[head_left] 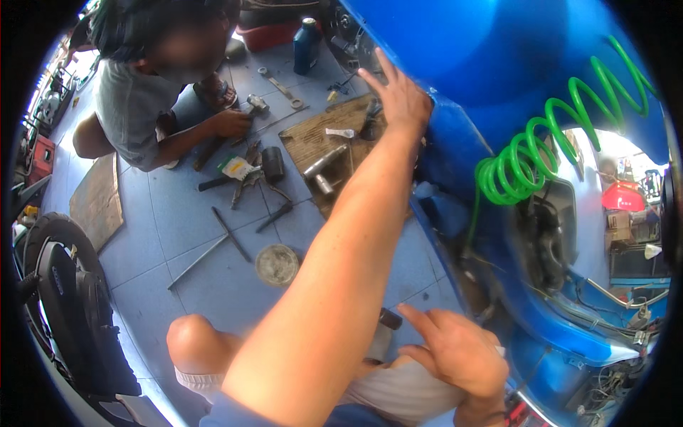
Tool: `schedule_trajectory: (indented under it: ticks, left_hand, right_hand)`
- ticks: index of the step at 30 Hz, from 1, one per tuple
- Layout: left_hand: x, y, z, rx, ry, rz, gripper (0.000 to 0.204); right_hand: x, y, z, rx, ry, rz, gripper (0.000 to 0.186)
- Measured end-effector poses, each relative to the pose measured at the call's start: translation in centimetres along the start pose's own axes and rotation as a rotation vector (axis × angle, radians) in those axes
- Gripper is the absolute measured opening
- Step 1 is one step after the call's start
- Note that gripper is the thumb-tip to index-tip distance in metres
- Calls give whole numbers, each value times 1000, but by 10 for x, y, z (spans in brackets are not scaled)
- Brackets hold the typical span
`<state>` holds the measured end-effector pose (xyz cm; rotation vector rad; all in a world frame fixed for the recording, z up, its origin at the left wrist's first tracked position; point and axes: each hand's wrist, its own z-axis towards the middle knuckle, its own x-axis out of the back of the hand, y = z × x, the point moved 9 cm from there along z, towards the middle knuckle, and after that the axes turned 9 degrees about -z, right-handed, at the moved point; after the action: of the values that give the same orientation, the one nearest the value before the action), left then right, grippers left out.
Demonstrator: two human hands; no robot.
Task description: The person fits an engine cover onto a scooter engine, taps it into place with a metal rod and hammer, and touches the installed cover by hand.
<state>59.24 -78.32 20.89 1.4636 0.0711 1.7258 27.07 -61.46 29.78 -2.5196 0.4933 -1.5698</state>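
My left arm reaches far forward, and my left hand (402, 99) is spread with its fingers apart beside the edge of a blue vehicle body panel (455, 43). Its palm is turned from view, so I cannot tell how firmly it touches the panel. Lower right, above my knee, is my right hand (462, 349), its index finger and thumb apart and nothing visible between them. A small dark cylindrical thing (390, 318) lies just beyond that index fingertip. A green coiled hose (512, 171) hangs in front of the blue bodywork.
A co-worker (135, 107) crouches at upper left, one hand near a metal fitting (257, 104). Several tools, a wooden board (302, 139), a round tin lid (277, 265) and a blue bottle (306, 46) are on the tiled floor. A motorcycle wheel (60, 235) stands left.
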Motion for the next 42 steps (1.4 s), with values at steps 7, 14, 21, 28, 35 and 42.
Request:
schedule_trajectory:
  ticks: [7, 14, 21, 28, 35, 42]
  left_hand:
    - [5, -3, -5, -15, 207, 1, 51]
    - [20, -1, -8, -51, 359, -122, 59]
    - [18, -3, -8, -19, 319, -125, 51]
    - [49, -22, -19, 99, 366, -327, 58]
    - [119, -70, -89, 338, 46, -899, 61]
    - [180, -118, -160, 297, 154, -1059, 50]
  right_hand:
    - [-7, -15, -4, -3, -35, -78, 60]
    - [-6, -28, -10, -16, -22, -204, 61]
    - [-6, -41, -8, -73, -36, -264, 61]
    - [-15, -58, -3, -51, -40, -301, 60]
    - [-28, -48, 9, -81, -90, -254, 61]
    - [-47, -32, 43, -235, -218, -129, 59]
